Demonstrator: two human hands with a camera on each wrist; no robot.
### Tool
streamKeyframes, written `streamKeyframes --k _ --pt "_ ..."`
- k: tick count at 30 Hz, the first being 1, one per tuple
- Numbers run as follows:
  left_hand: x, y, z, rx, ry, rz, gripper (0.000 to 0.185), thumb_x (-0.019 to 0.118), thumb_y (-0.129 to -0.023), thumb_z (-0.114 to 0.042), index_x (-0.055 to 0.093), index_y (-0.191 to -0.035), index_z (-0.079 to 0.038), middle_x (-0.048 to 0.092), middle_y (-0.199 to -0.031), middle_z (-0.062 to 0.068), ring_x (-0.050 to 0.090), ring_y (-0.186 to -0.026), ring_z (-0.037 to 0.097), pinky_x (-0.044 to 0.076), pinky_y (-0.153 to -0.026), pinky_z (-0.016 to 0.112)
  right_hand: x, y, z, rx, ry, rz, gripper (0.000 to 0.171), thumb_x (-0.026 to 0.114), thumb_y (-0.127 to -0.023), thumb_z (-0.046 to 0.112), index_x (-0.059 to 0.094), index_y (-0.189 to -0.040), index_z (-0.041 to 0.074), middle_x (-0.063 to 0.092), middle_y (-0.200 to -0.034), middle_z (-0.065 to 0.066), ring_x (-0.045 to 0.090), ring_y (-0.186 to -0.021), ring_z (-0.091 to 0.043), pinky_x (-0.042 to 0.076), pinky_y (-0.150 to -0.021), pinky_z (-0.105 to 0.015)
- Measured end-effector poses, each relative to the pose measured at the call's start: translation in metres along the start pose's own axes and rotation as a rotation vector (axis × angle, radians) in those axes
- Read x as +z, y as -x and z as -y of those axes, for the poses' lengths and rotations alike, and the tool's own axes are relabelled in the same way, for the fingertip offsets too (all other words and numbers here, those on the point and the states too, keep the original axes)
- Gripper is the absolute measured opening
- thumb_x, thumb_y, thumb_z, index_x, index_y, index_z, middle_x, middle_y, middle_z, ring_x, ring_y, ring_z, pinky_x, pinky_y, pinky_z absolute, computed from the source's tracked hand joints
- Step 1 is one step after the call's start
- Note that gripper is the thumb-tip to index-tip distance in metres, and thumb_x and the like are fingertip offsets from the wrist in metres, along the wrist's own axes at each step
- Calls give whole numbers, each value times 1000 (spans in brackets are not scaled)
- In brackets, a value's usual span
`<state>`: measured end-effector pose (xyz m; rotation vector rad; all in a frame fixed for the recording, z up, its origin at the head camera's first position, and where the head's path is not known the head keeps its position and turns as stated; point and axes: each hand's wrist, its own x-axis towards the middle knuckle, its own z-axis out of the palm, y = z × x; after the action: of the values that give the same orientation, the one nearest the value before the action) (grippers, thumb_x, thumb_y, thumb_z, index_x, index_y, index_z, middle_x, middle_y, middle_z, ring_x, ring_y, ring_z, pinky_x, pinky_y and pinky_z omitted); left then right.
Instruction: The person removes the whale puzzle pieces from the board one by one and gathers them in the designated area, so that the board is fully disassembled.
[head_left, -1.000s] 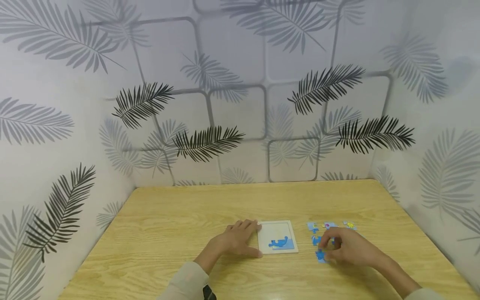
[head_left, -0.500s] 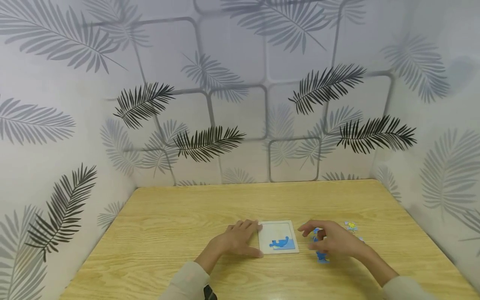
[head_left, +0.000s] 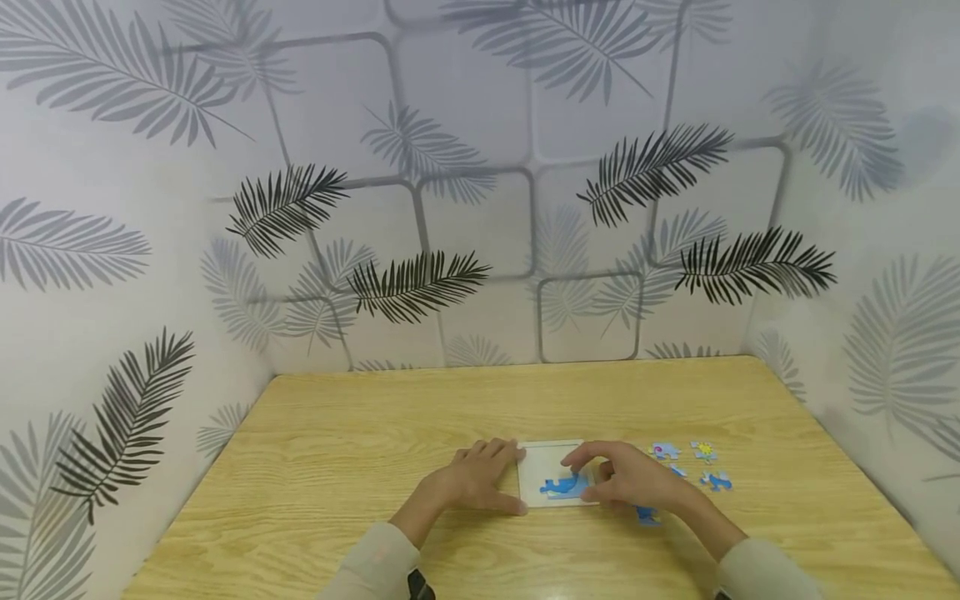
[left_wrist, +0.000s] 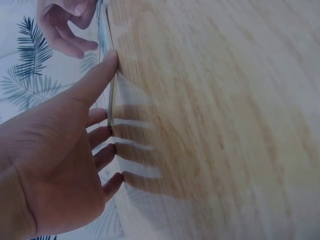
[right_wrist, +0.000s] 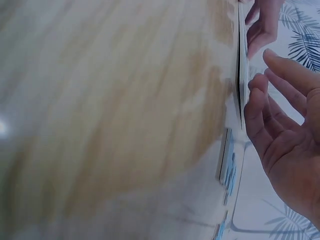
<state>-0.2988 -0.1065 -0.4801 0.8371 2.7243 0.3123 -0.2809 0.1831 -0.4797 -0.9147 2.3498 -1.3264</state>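
Observation:
A small white-framed puzzle tray [head_left: 551,458] lies flat on the wooden table [head_left: 375,433], with a blue piece [head_left: 562,486] seated in its lower part. My left hand [head_left: 472,481] rests flat on the table, its straight fingers [left_wrist: 107,62] touching the tray's left edge [left_wrist: 111,100]. From the right, my right hand [head_left: 626,479] reaches over the tray with loosely bent fingers [right_wrist: 265,105] at the tray's edge [right_wrist: 241,75]. No piece shows between them. Several loose blue pieces [head_left: 716,481] lie to the right of that hand, and one [head_left: 647,515] lies just below it.
Leaf-patterned walls [head_left: 480,208] close in the table at the back and on both sides. A loose piece [right_wrist: 227,167] lies flat close to my right palm. Bare tabletop stretches behind the tray and to its left.
My right hand has moved left from the loose pieces to above the tray's right side. The left hand has stayed at the tray's left edge.

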Motion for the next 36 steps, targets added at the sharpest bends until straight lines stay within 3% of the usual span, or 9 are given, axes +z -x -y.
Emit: streamKeyframes --k 8,18,24,36 --pt "3 -3 4 12 -3 -11 88 63 -83 -66 28 -153 -24 27 -157 5 25 -143 31 25 -112 58 15 -13 10 -36 59 15 38 74 -85 9 63 -121 7 60 -123 -14 49 -54 -2 47 -50 -20" --pt "4 -3 4 17 -5 -18 88 62 -83 -66 29 -152 -23 27 -157 6 26 -143 32 25 -111 58 25 -19 18 11 212 -15 35 74 -84 5 66 -117 11 58 -108 -8 52 -70 -11 48 -61 -24" --pt "3 -4 3 13 -29 -27 87 62 -83 -66 30 -151 -23 29 -156 6 27 -143 32 26 -111 58 26 -21 18 -36 281 -33 36 75 -82 5 66 -114 16 55 -102 -6 50 -72 -12 47 -64 -25" --pt "-1 1 -1 20 -15 -21 86 62 -84 -65 30 -151 -21 30 -155 6 29 -142 32 27 -111 57 26 -20 20 -52 300 -50 35 77 -79 3 70 -112 13 57 -96 -4 49 -69 -8 47 -62 -23"
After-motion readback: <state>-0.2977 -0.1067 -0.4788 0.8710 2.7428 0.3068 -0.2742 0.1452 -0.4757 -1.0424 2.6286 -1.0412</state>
